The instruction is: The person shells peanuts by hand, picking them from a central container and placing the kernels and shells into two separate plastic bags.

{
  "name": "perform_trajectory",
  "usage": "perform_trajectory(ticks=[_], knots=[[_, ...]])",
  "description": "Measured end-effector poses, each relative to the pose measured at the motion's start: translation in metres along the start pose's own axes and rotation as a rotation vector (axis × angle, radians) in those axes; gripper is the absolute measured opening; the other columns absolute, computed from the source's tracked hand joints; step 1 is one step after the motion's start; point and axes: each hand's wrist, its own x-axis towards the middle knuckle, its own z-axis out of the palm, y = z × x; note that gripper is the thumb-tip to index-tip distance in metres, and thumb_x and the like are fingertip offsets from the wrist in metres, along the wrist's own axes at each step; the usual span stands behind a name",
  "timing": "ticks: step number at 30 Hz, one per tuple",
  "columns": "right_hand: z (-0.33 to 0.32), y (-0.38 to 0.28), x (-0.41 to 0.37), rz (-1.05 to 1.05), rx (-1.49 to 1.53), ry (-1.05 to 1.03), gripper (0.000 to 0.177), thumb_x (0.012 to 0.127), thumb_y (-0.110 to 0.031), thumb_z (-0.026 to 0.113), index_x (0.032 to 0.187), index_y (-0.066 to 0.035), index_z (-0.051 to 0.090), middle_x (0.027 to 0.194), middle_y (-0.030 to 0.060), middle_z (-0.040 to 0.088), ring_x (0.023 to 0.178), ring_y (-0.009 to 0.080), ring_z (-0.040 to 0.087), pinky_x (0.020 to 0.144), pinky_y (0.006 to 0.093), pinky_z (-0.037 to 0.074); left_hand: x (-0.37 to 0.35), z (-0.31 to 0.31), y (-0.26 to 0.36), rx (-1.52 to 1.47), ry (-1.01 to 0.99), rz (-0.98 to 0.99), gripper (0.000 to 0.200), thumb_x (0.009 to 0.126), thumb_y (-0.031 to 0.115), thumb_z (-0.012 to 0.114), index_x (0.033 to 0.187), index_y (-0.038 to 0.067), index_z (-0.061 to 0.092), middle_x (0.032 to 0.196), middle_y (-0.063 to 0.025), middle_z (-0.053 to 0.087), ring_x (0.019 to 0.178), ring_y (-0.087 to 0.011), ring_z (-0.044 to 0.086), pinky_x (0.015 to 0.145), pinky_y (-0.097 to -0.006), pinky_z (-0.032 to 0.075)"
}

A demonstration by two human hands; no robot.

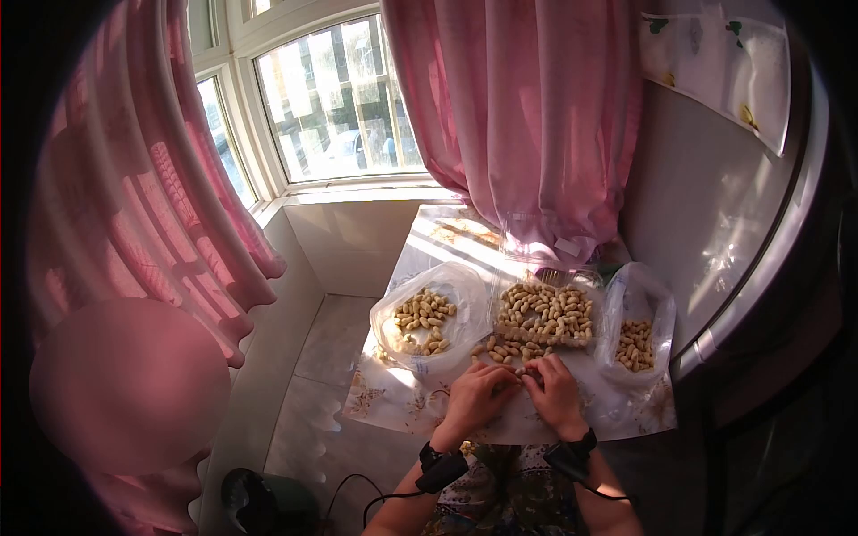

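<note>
Both of my hands meet near the front edge of the table, just below a loose pile of peanuts (514,348). My left hand (483,393) has its fingers bent and pressed together around something small. Opposite it, my right hand (552,389) pinches at the same spot, and what lies between the fingertips is too small to name. Behind the pile stands a clear plastic box (579,341) full of peanuts. A white plastic bag (472,290) with peanuts lies open on the left, and another bag (661,326) with peanuts is on the right.
The table (384,402) has a flowered cover. Pink curtains (536,116) hang behind it, beside a window (340,107). A grey appliance side (706,205) rises on the right. A dark bin (268,500) and cables are at the lower left.
</note>
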Motion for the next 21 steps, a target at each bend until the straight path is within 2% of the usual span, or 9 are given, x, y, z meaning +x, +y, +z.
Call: perform_trajectory(ticks=[11,14,16,19,21], knots=[[0.000,0.000,0.000,0.018,-0.030,-0.019,0.015,0.093,-0.015,0.074,0.103,-0.008,0.065,0.101,0.0119,0.063,0.098,0.0355,0.065,0.084,0.0469,0.052,0.000,0.001,-0.001,0.003,-0.001,0.025,0.013,0.087,0.020,0.080,0.096,0.013,0.076,0.106,-0.0017,0.077,0.092,-0.0261,0.070,0.079,-0.0379,0.057],[0.000,-0.004,0.000,-0.048,-0.105,0.030,0.013,0.095,-0.015,0.072,0.101,-0.007,0.064,0.101,0.0125,0.063,0.096,0.0360,0.065,0.081,0.0471,0.052,0.002,0.000,0.002,-0.008,0.030,0.045,0.014,0.086,0.018,0.081,0.095,0.011,0.074,0.106,-0.0026,0.075,0.092,-0.0270,0.070,0.079,-0.0392,0.057],[-0.002,-0.009,0.000,-0.018,0.029,0.117,0.013,0.098,-0.016,0.070,0.101,-0.006,0.063,0.101,0.0126,0.063,0.090,0.0357,0.066,0.076,0.0454,0.052,0.001,0.000,0.003,-0.043,0.037,0.013,0.014,0.085,0.017,0.081,0.094,0.010,0.073,0.105,-0.0037,0.072,0.091,-0.0284,0.070,0.078,-0.0400,0.057],[-0.017,-0.015,0.006,0.018,0.152,0.128,0.015,0.101,-0.017,0.069,0.102,-0.004,0.062,0.101,0.0122,0.062,0.085,0.0357,0.066,0.072,0.0440,0.052,0.000,0.002,0.000,-0.052,0.036,-0.018,0.014,0.085,0.017,0.081,0.094,0.010,0.073,0.103,-0.0048,0.072,0.089,-0.0296,0.070,0.076,-0.0397,0.057],[-0.033,-0.022,0.018,-0.001,0.100,0.151,0.015,0.101,-0.017,0.069,0.103,-0.004,0.062,0.100,0.0124,0.062,0.083,0.0346,0.066,0.071,0.0432,0.053,0.000,0.002,-0.002,-0.055,0.030,-0.039,0.013,0.086,0.015,0.081,0.095,0.009,0.073,0.104,-0.0053,0.073,0.089,-0.0271,0.071,0.076,-0.0370,0.057]])
